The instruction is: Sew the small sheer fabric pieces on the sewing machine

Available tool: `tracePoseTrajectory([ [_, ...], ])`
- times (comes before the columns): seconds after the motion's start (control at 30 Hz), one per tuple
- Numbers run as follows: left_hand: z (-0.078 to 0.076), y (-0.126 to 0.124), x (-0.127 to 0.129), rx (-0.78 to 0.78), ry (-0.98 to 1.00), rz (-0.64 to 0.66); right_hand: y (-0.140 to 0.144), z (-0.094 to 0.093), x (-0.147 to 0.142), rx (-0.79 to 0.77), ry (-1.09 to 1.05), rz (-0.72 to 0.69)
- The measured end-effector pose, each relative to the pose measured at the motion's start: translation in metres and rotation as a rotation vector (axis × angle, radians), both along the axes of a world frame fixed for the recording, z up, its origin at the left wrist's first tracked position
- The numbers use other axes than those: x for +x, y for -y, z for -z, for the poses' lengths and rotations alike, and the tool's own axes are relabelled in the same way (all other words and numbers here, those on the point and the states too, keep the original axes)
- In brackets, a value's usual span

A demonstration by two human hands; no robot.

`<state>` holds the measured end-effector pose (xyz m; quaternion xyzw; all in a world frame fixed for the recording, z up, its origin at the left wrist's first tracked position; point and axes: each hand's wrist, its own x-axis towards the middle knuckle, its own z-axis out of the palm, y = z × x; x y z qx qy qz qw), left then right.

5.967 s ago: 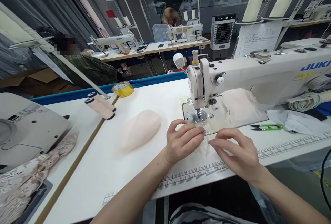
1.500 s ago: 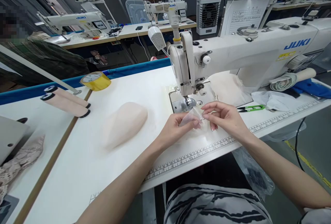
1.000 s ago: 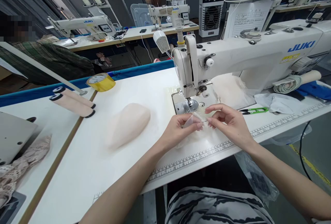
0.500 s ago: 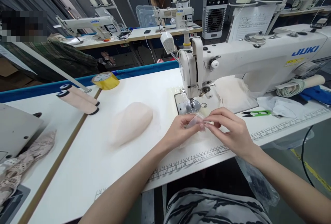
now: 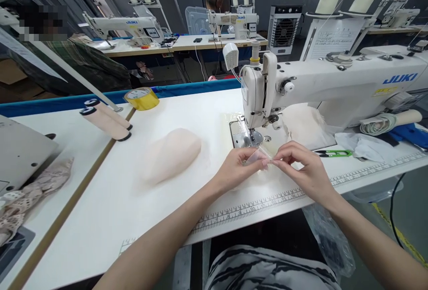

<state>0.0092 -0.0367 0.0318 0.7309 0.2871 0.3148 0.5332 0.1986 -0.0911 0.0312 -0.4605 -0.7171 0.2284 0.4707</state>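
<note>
A small piece of thin, sheer pale fabric [image 5: 254, 156] is pinched between my two hands, just in front of the sewing machine's needle area. My left hand [image 5: 241, 165] grips it between thumb and fingers. Thumb and index finger of my right hand [image 5: 302, 167] close on its right end, touching the left fingertips. Behind the hands stands the white sewing machine [image 5: 259, 89], its presser foot [image 5: 253, 134] over the metal plate. On the table to the left lies a pale, sheer cup-shaped piece of fabric [image 5: 177, 154].
Green thread snips [image 5: 334, 153] and white cloth scraps [image 5: 368, 145] lie to the right. Pale folded fabric [image 5: 306, 125] rests under the machine arm. Two thread cones [image 5: 105, 122] and yellow tape [image 5: 142, 99] are at the left. A person [image 5: 76, 64] sits beyond the table.
The view has shifted slightly. My right fingers have drawn closer together at the fabric's end, with the other fingers curling in. My left hand keeps its pinch on the fabric.
</note>
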Motion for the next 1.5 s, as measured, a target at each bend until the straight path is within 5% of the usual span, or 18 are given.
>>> tracePoseTrajectory([
  [0.1,-0.001,0.0,0.0,0.013,-0.006,-0.02,0.002,-0.004,0.005,-0.05,0.012,-0.009],
  [0.4,-0.001,0.002,0.0,0.031,0.007,-0.005,0.003,-0.005,-0.001,0.203,0.294,0.068],
  [1.3,0.001,0.005,0.0,0.152,-0.009,-0.068,0.0,-0.007,-0.006,0.415,0.642,0.194],
  [1.5,0.001,0.004,0.0,0.142,-0.021,-0.107,-0.001,-0.006,-0.009,0.383,0.555,0.205],
])
